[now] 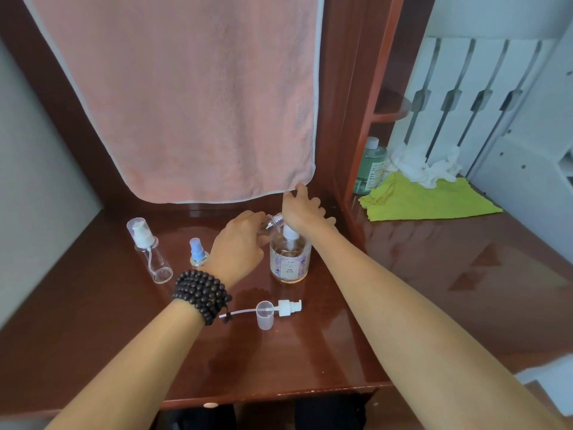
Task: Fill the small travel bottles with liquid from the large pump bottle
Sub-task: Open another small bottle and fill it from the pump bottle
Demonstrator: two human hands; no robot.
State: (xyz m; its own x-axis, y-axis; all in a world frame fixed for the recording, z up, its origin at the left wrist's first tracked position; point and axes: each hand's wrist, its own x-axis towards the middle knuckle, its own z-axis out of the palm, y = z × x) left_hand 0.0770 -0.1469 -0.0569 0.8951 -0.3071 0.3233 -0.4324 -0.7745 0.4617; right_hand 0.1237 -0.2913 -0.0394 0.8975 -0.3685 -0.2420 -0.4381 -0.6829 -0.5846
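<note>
Left hand [240, 240], dark wooden bead bracelet [201, 294] wound round its wrist, grips a small clear plastic travel bottle [273, 221], fingers curled round the body; bottle is tilted on its side with the threaded open neck pointing right, toward the pump head. Right hand [303, 209] sits on top of the large clear pump bottle of amber liquid with a floral label [290, 259], palm down over the white pump head, fingers spread and fairly straight, wrist above the pump collar. Cannot tell whether the nozzle touches the small bottle's mouth; the hands hide that spot. Large bottle stands upright on the glossy reddish-brown wooden desk [310, 361], just right of the left hand. Nearer the camera, a loose white pump cap with its thin dip tube [280, 308] lies flat on the desk, the tube crossing a small translucent plastic cover cap [264, 315] lying on its side. Left of the left hand stands a little bottle with a blue spray top [197, 252], and further left a clear travel bottle with a white pump and clear overcap [148, 249]. A pink towel [192, 97] hangs behind. On the right shelf: a green-tinted bottle [370, 166], a yellow-green cloth [428, 200], crumpled white tissue [424, 166].
</note>
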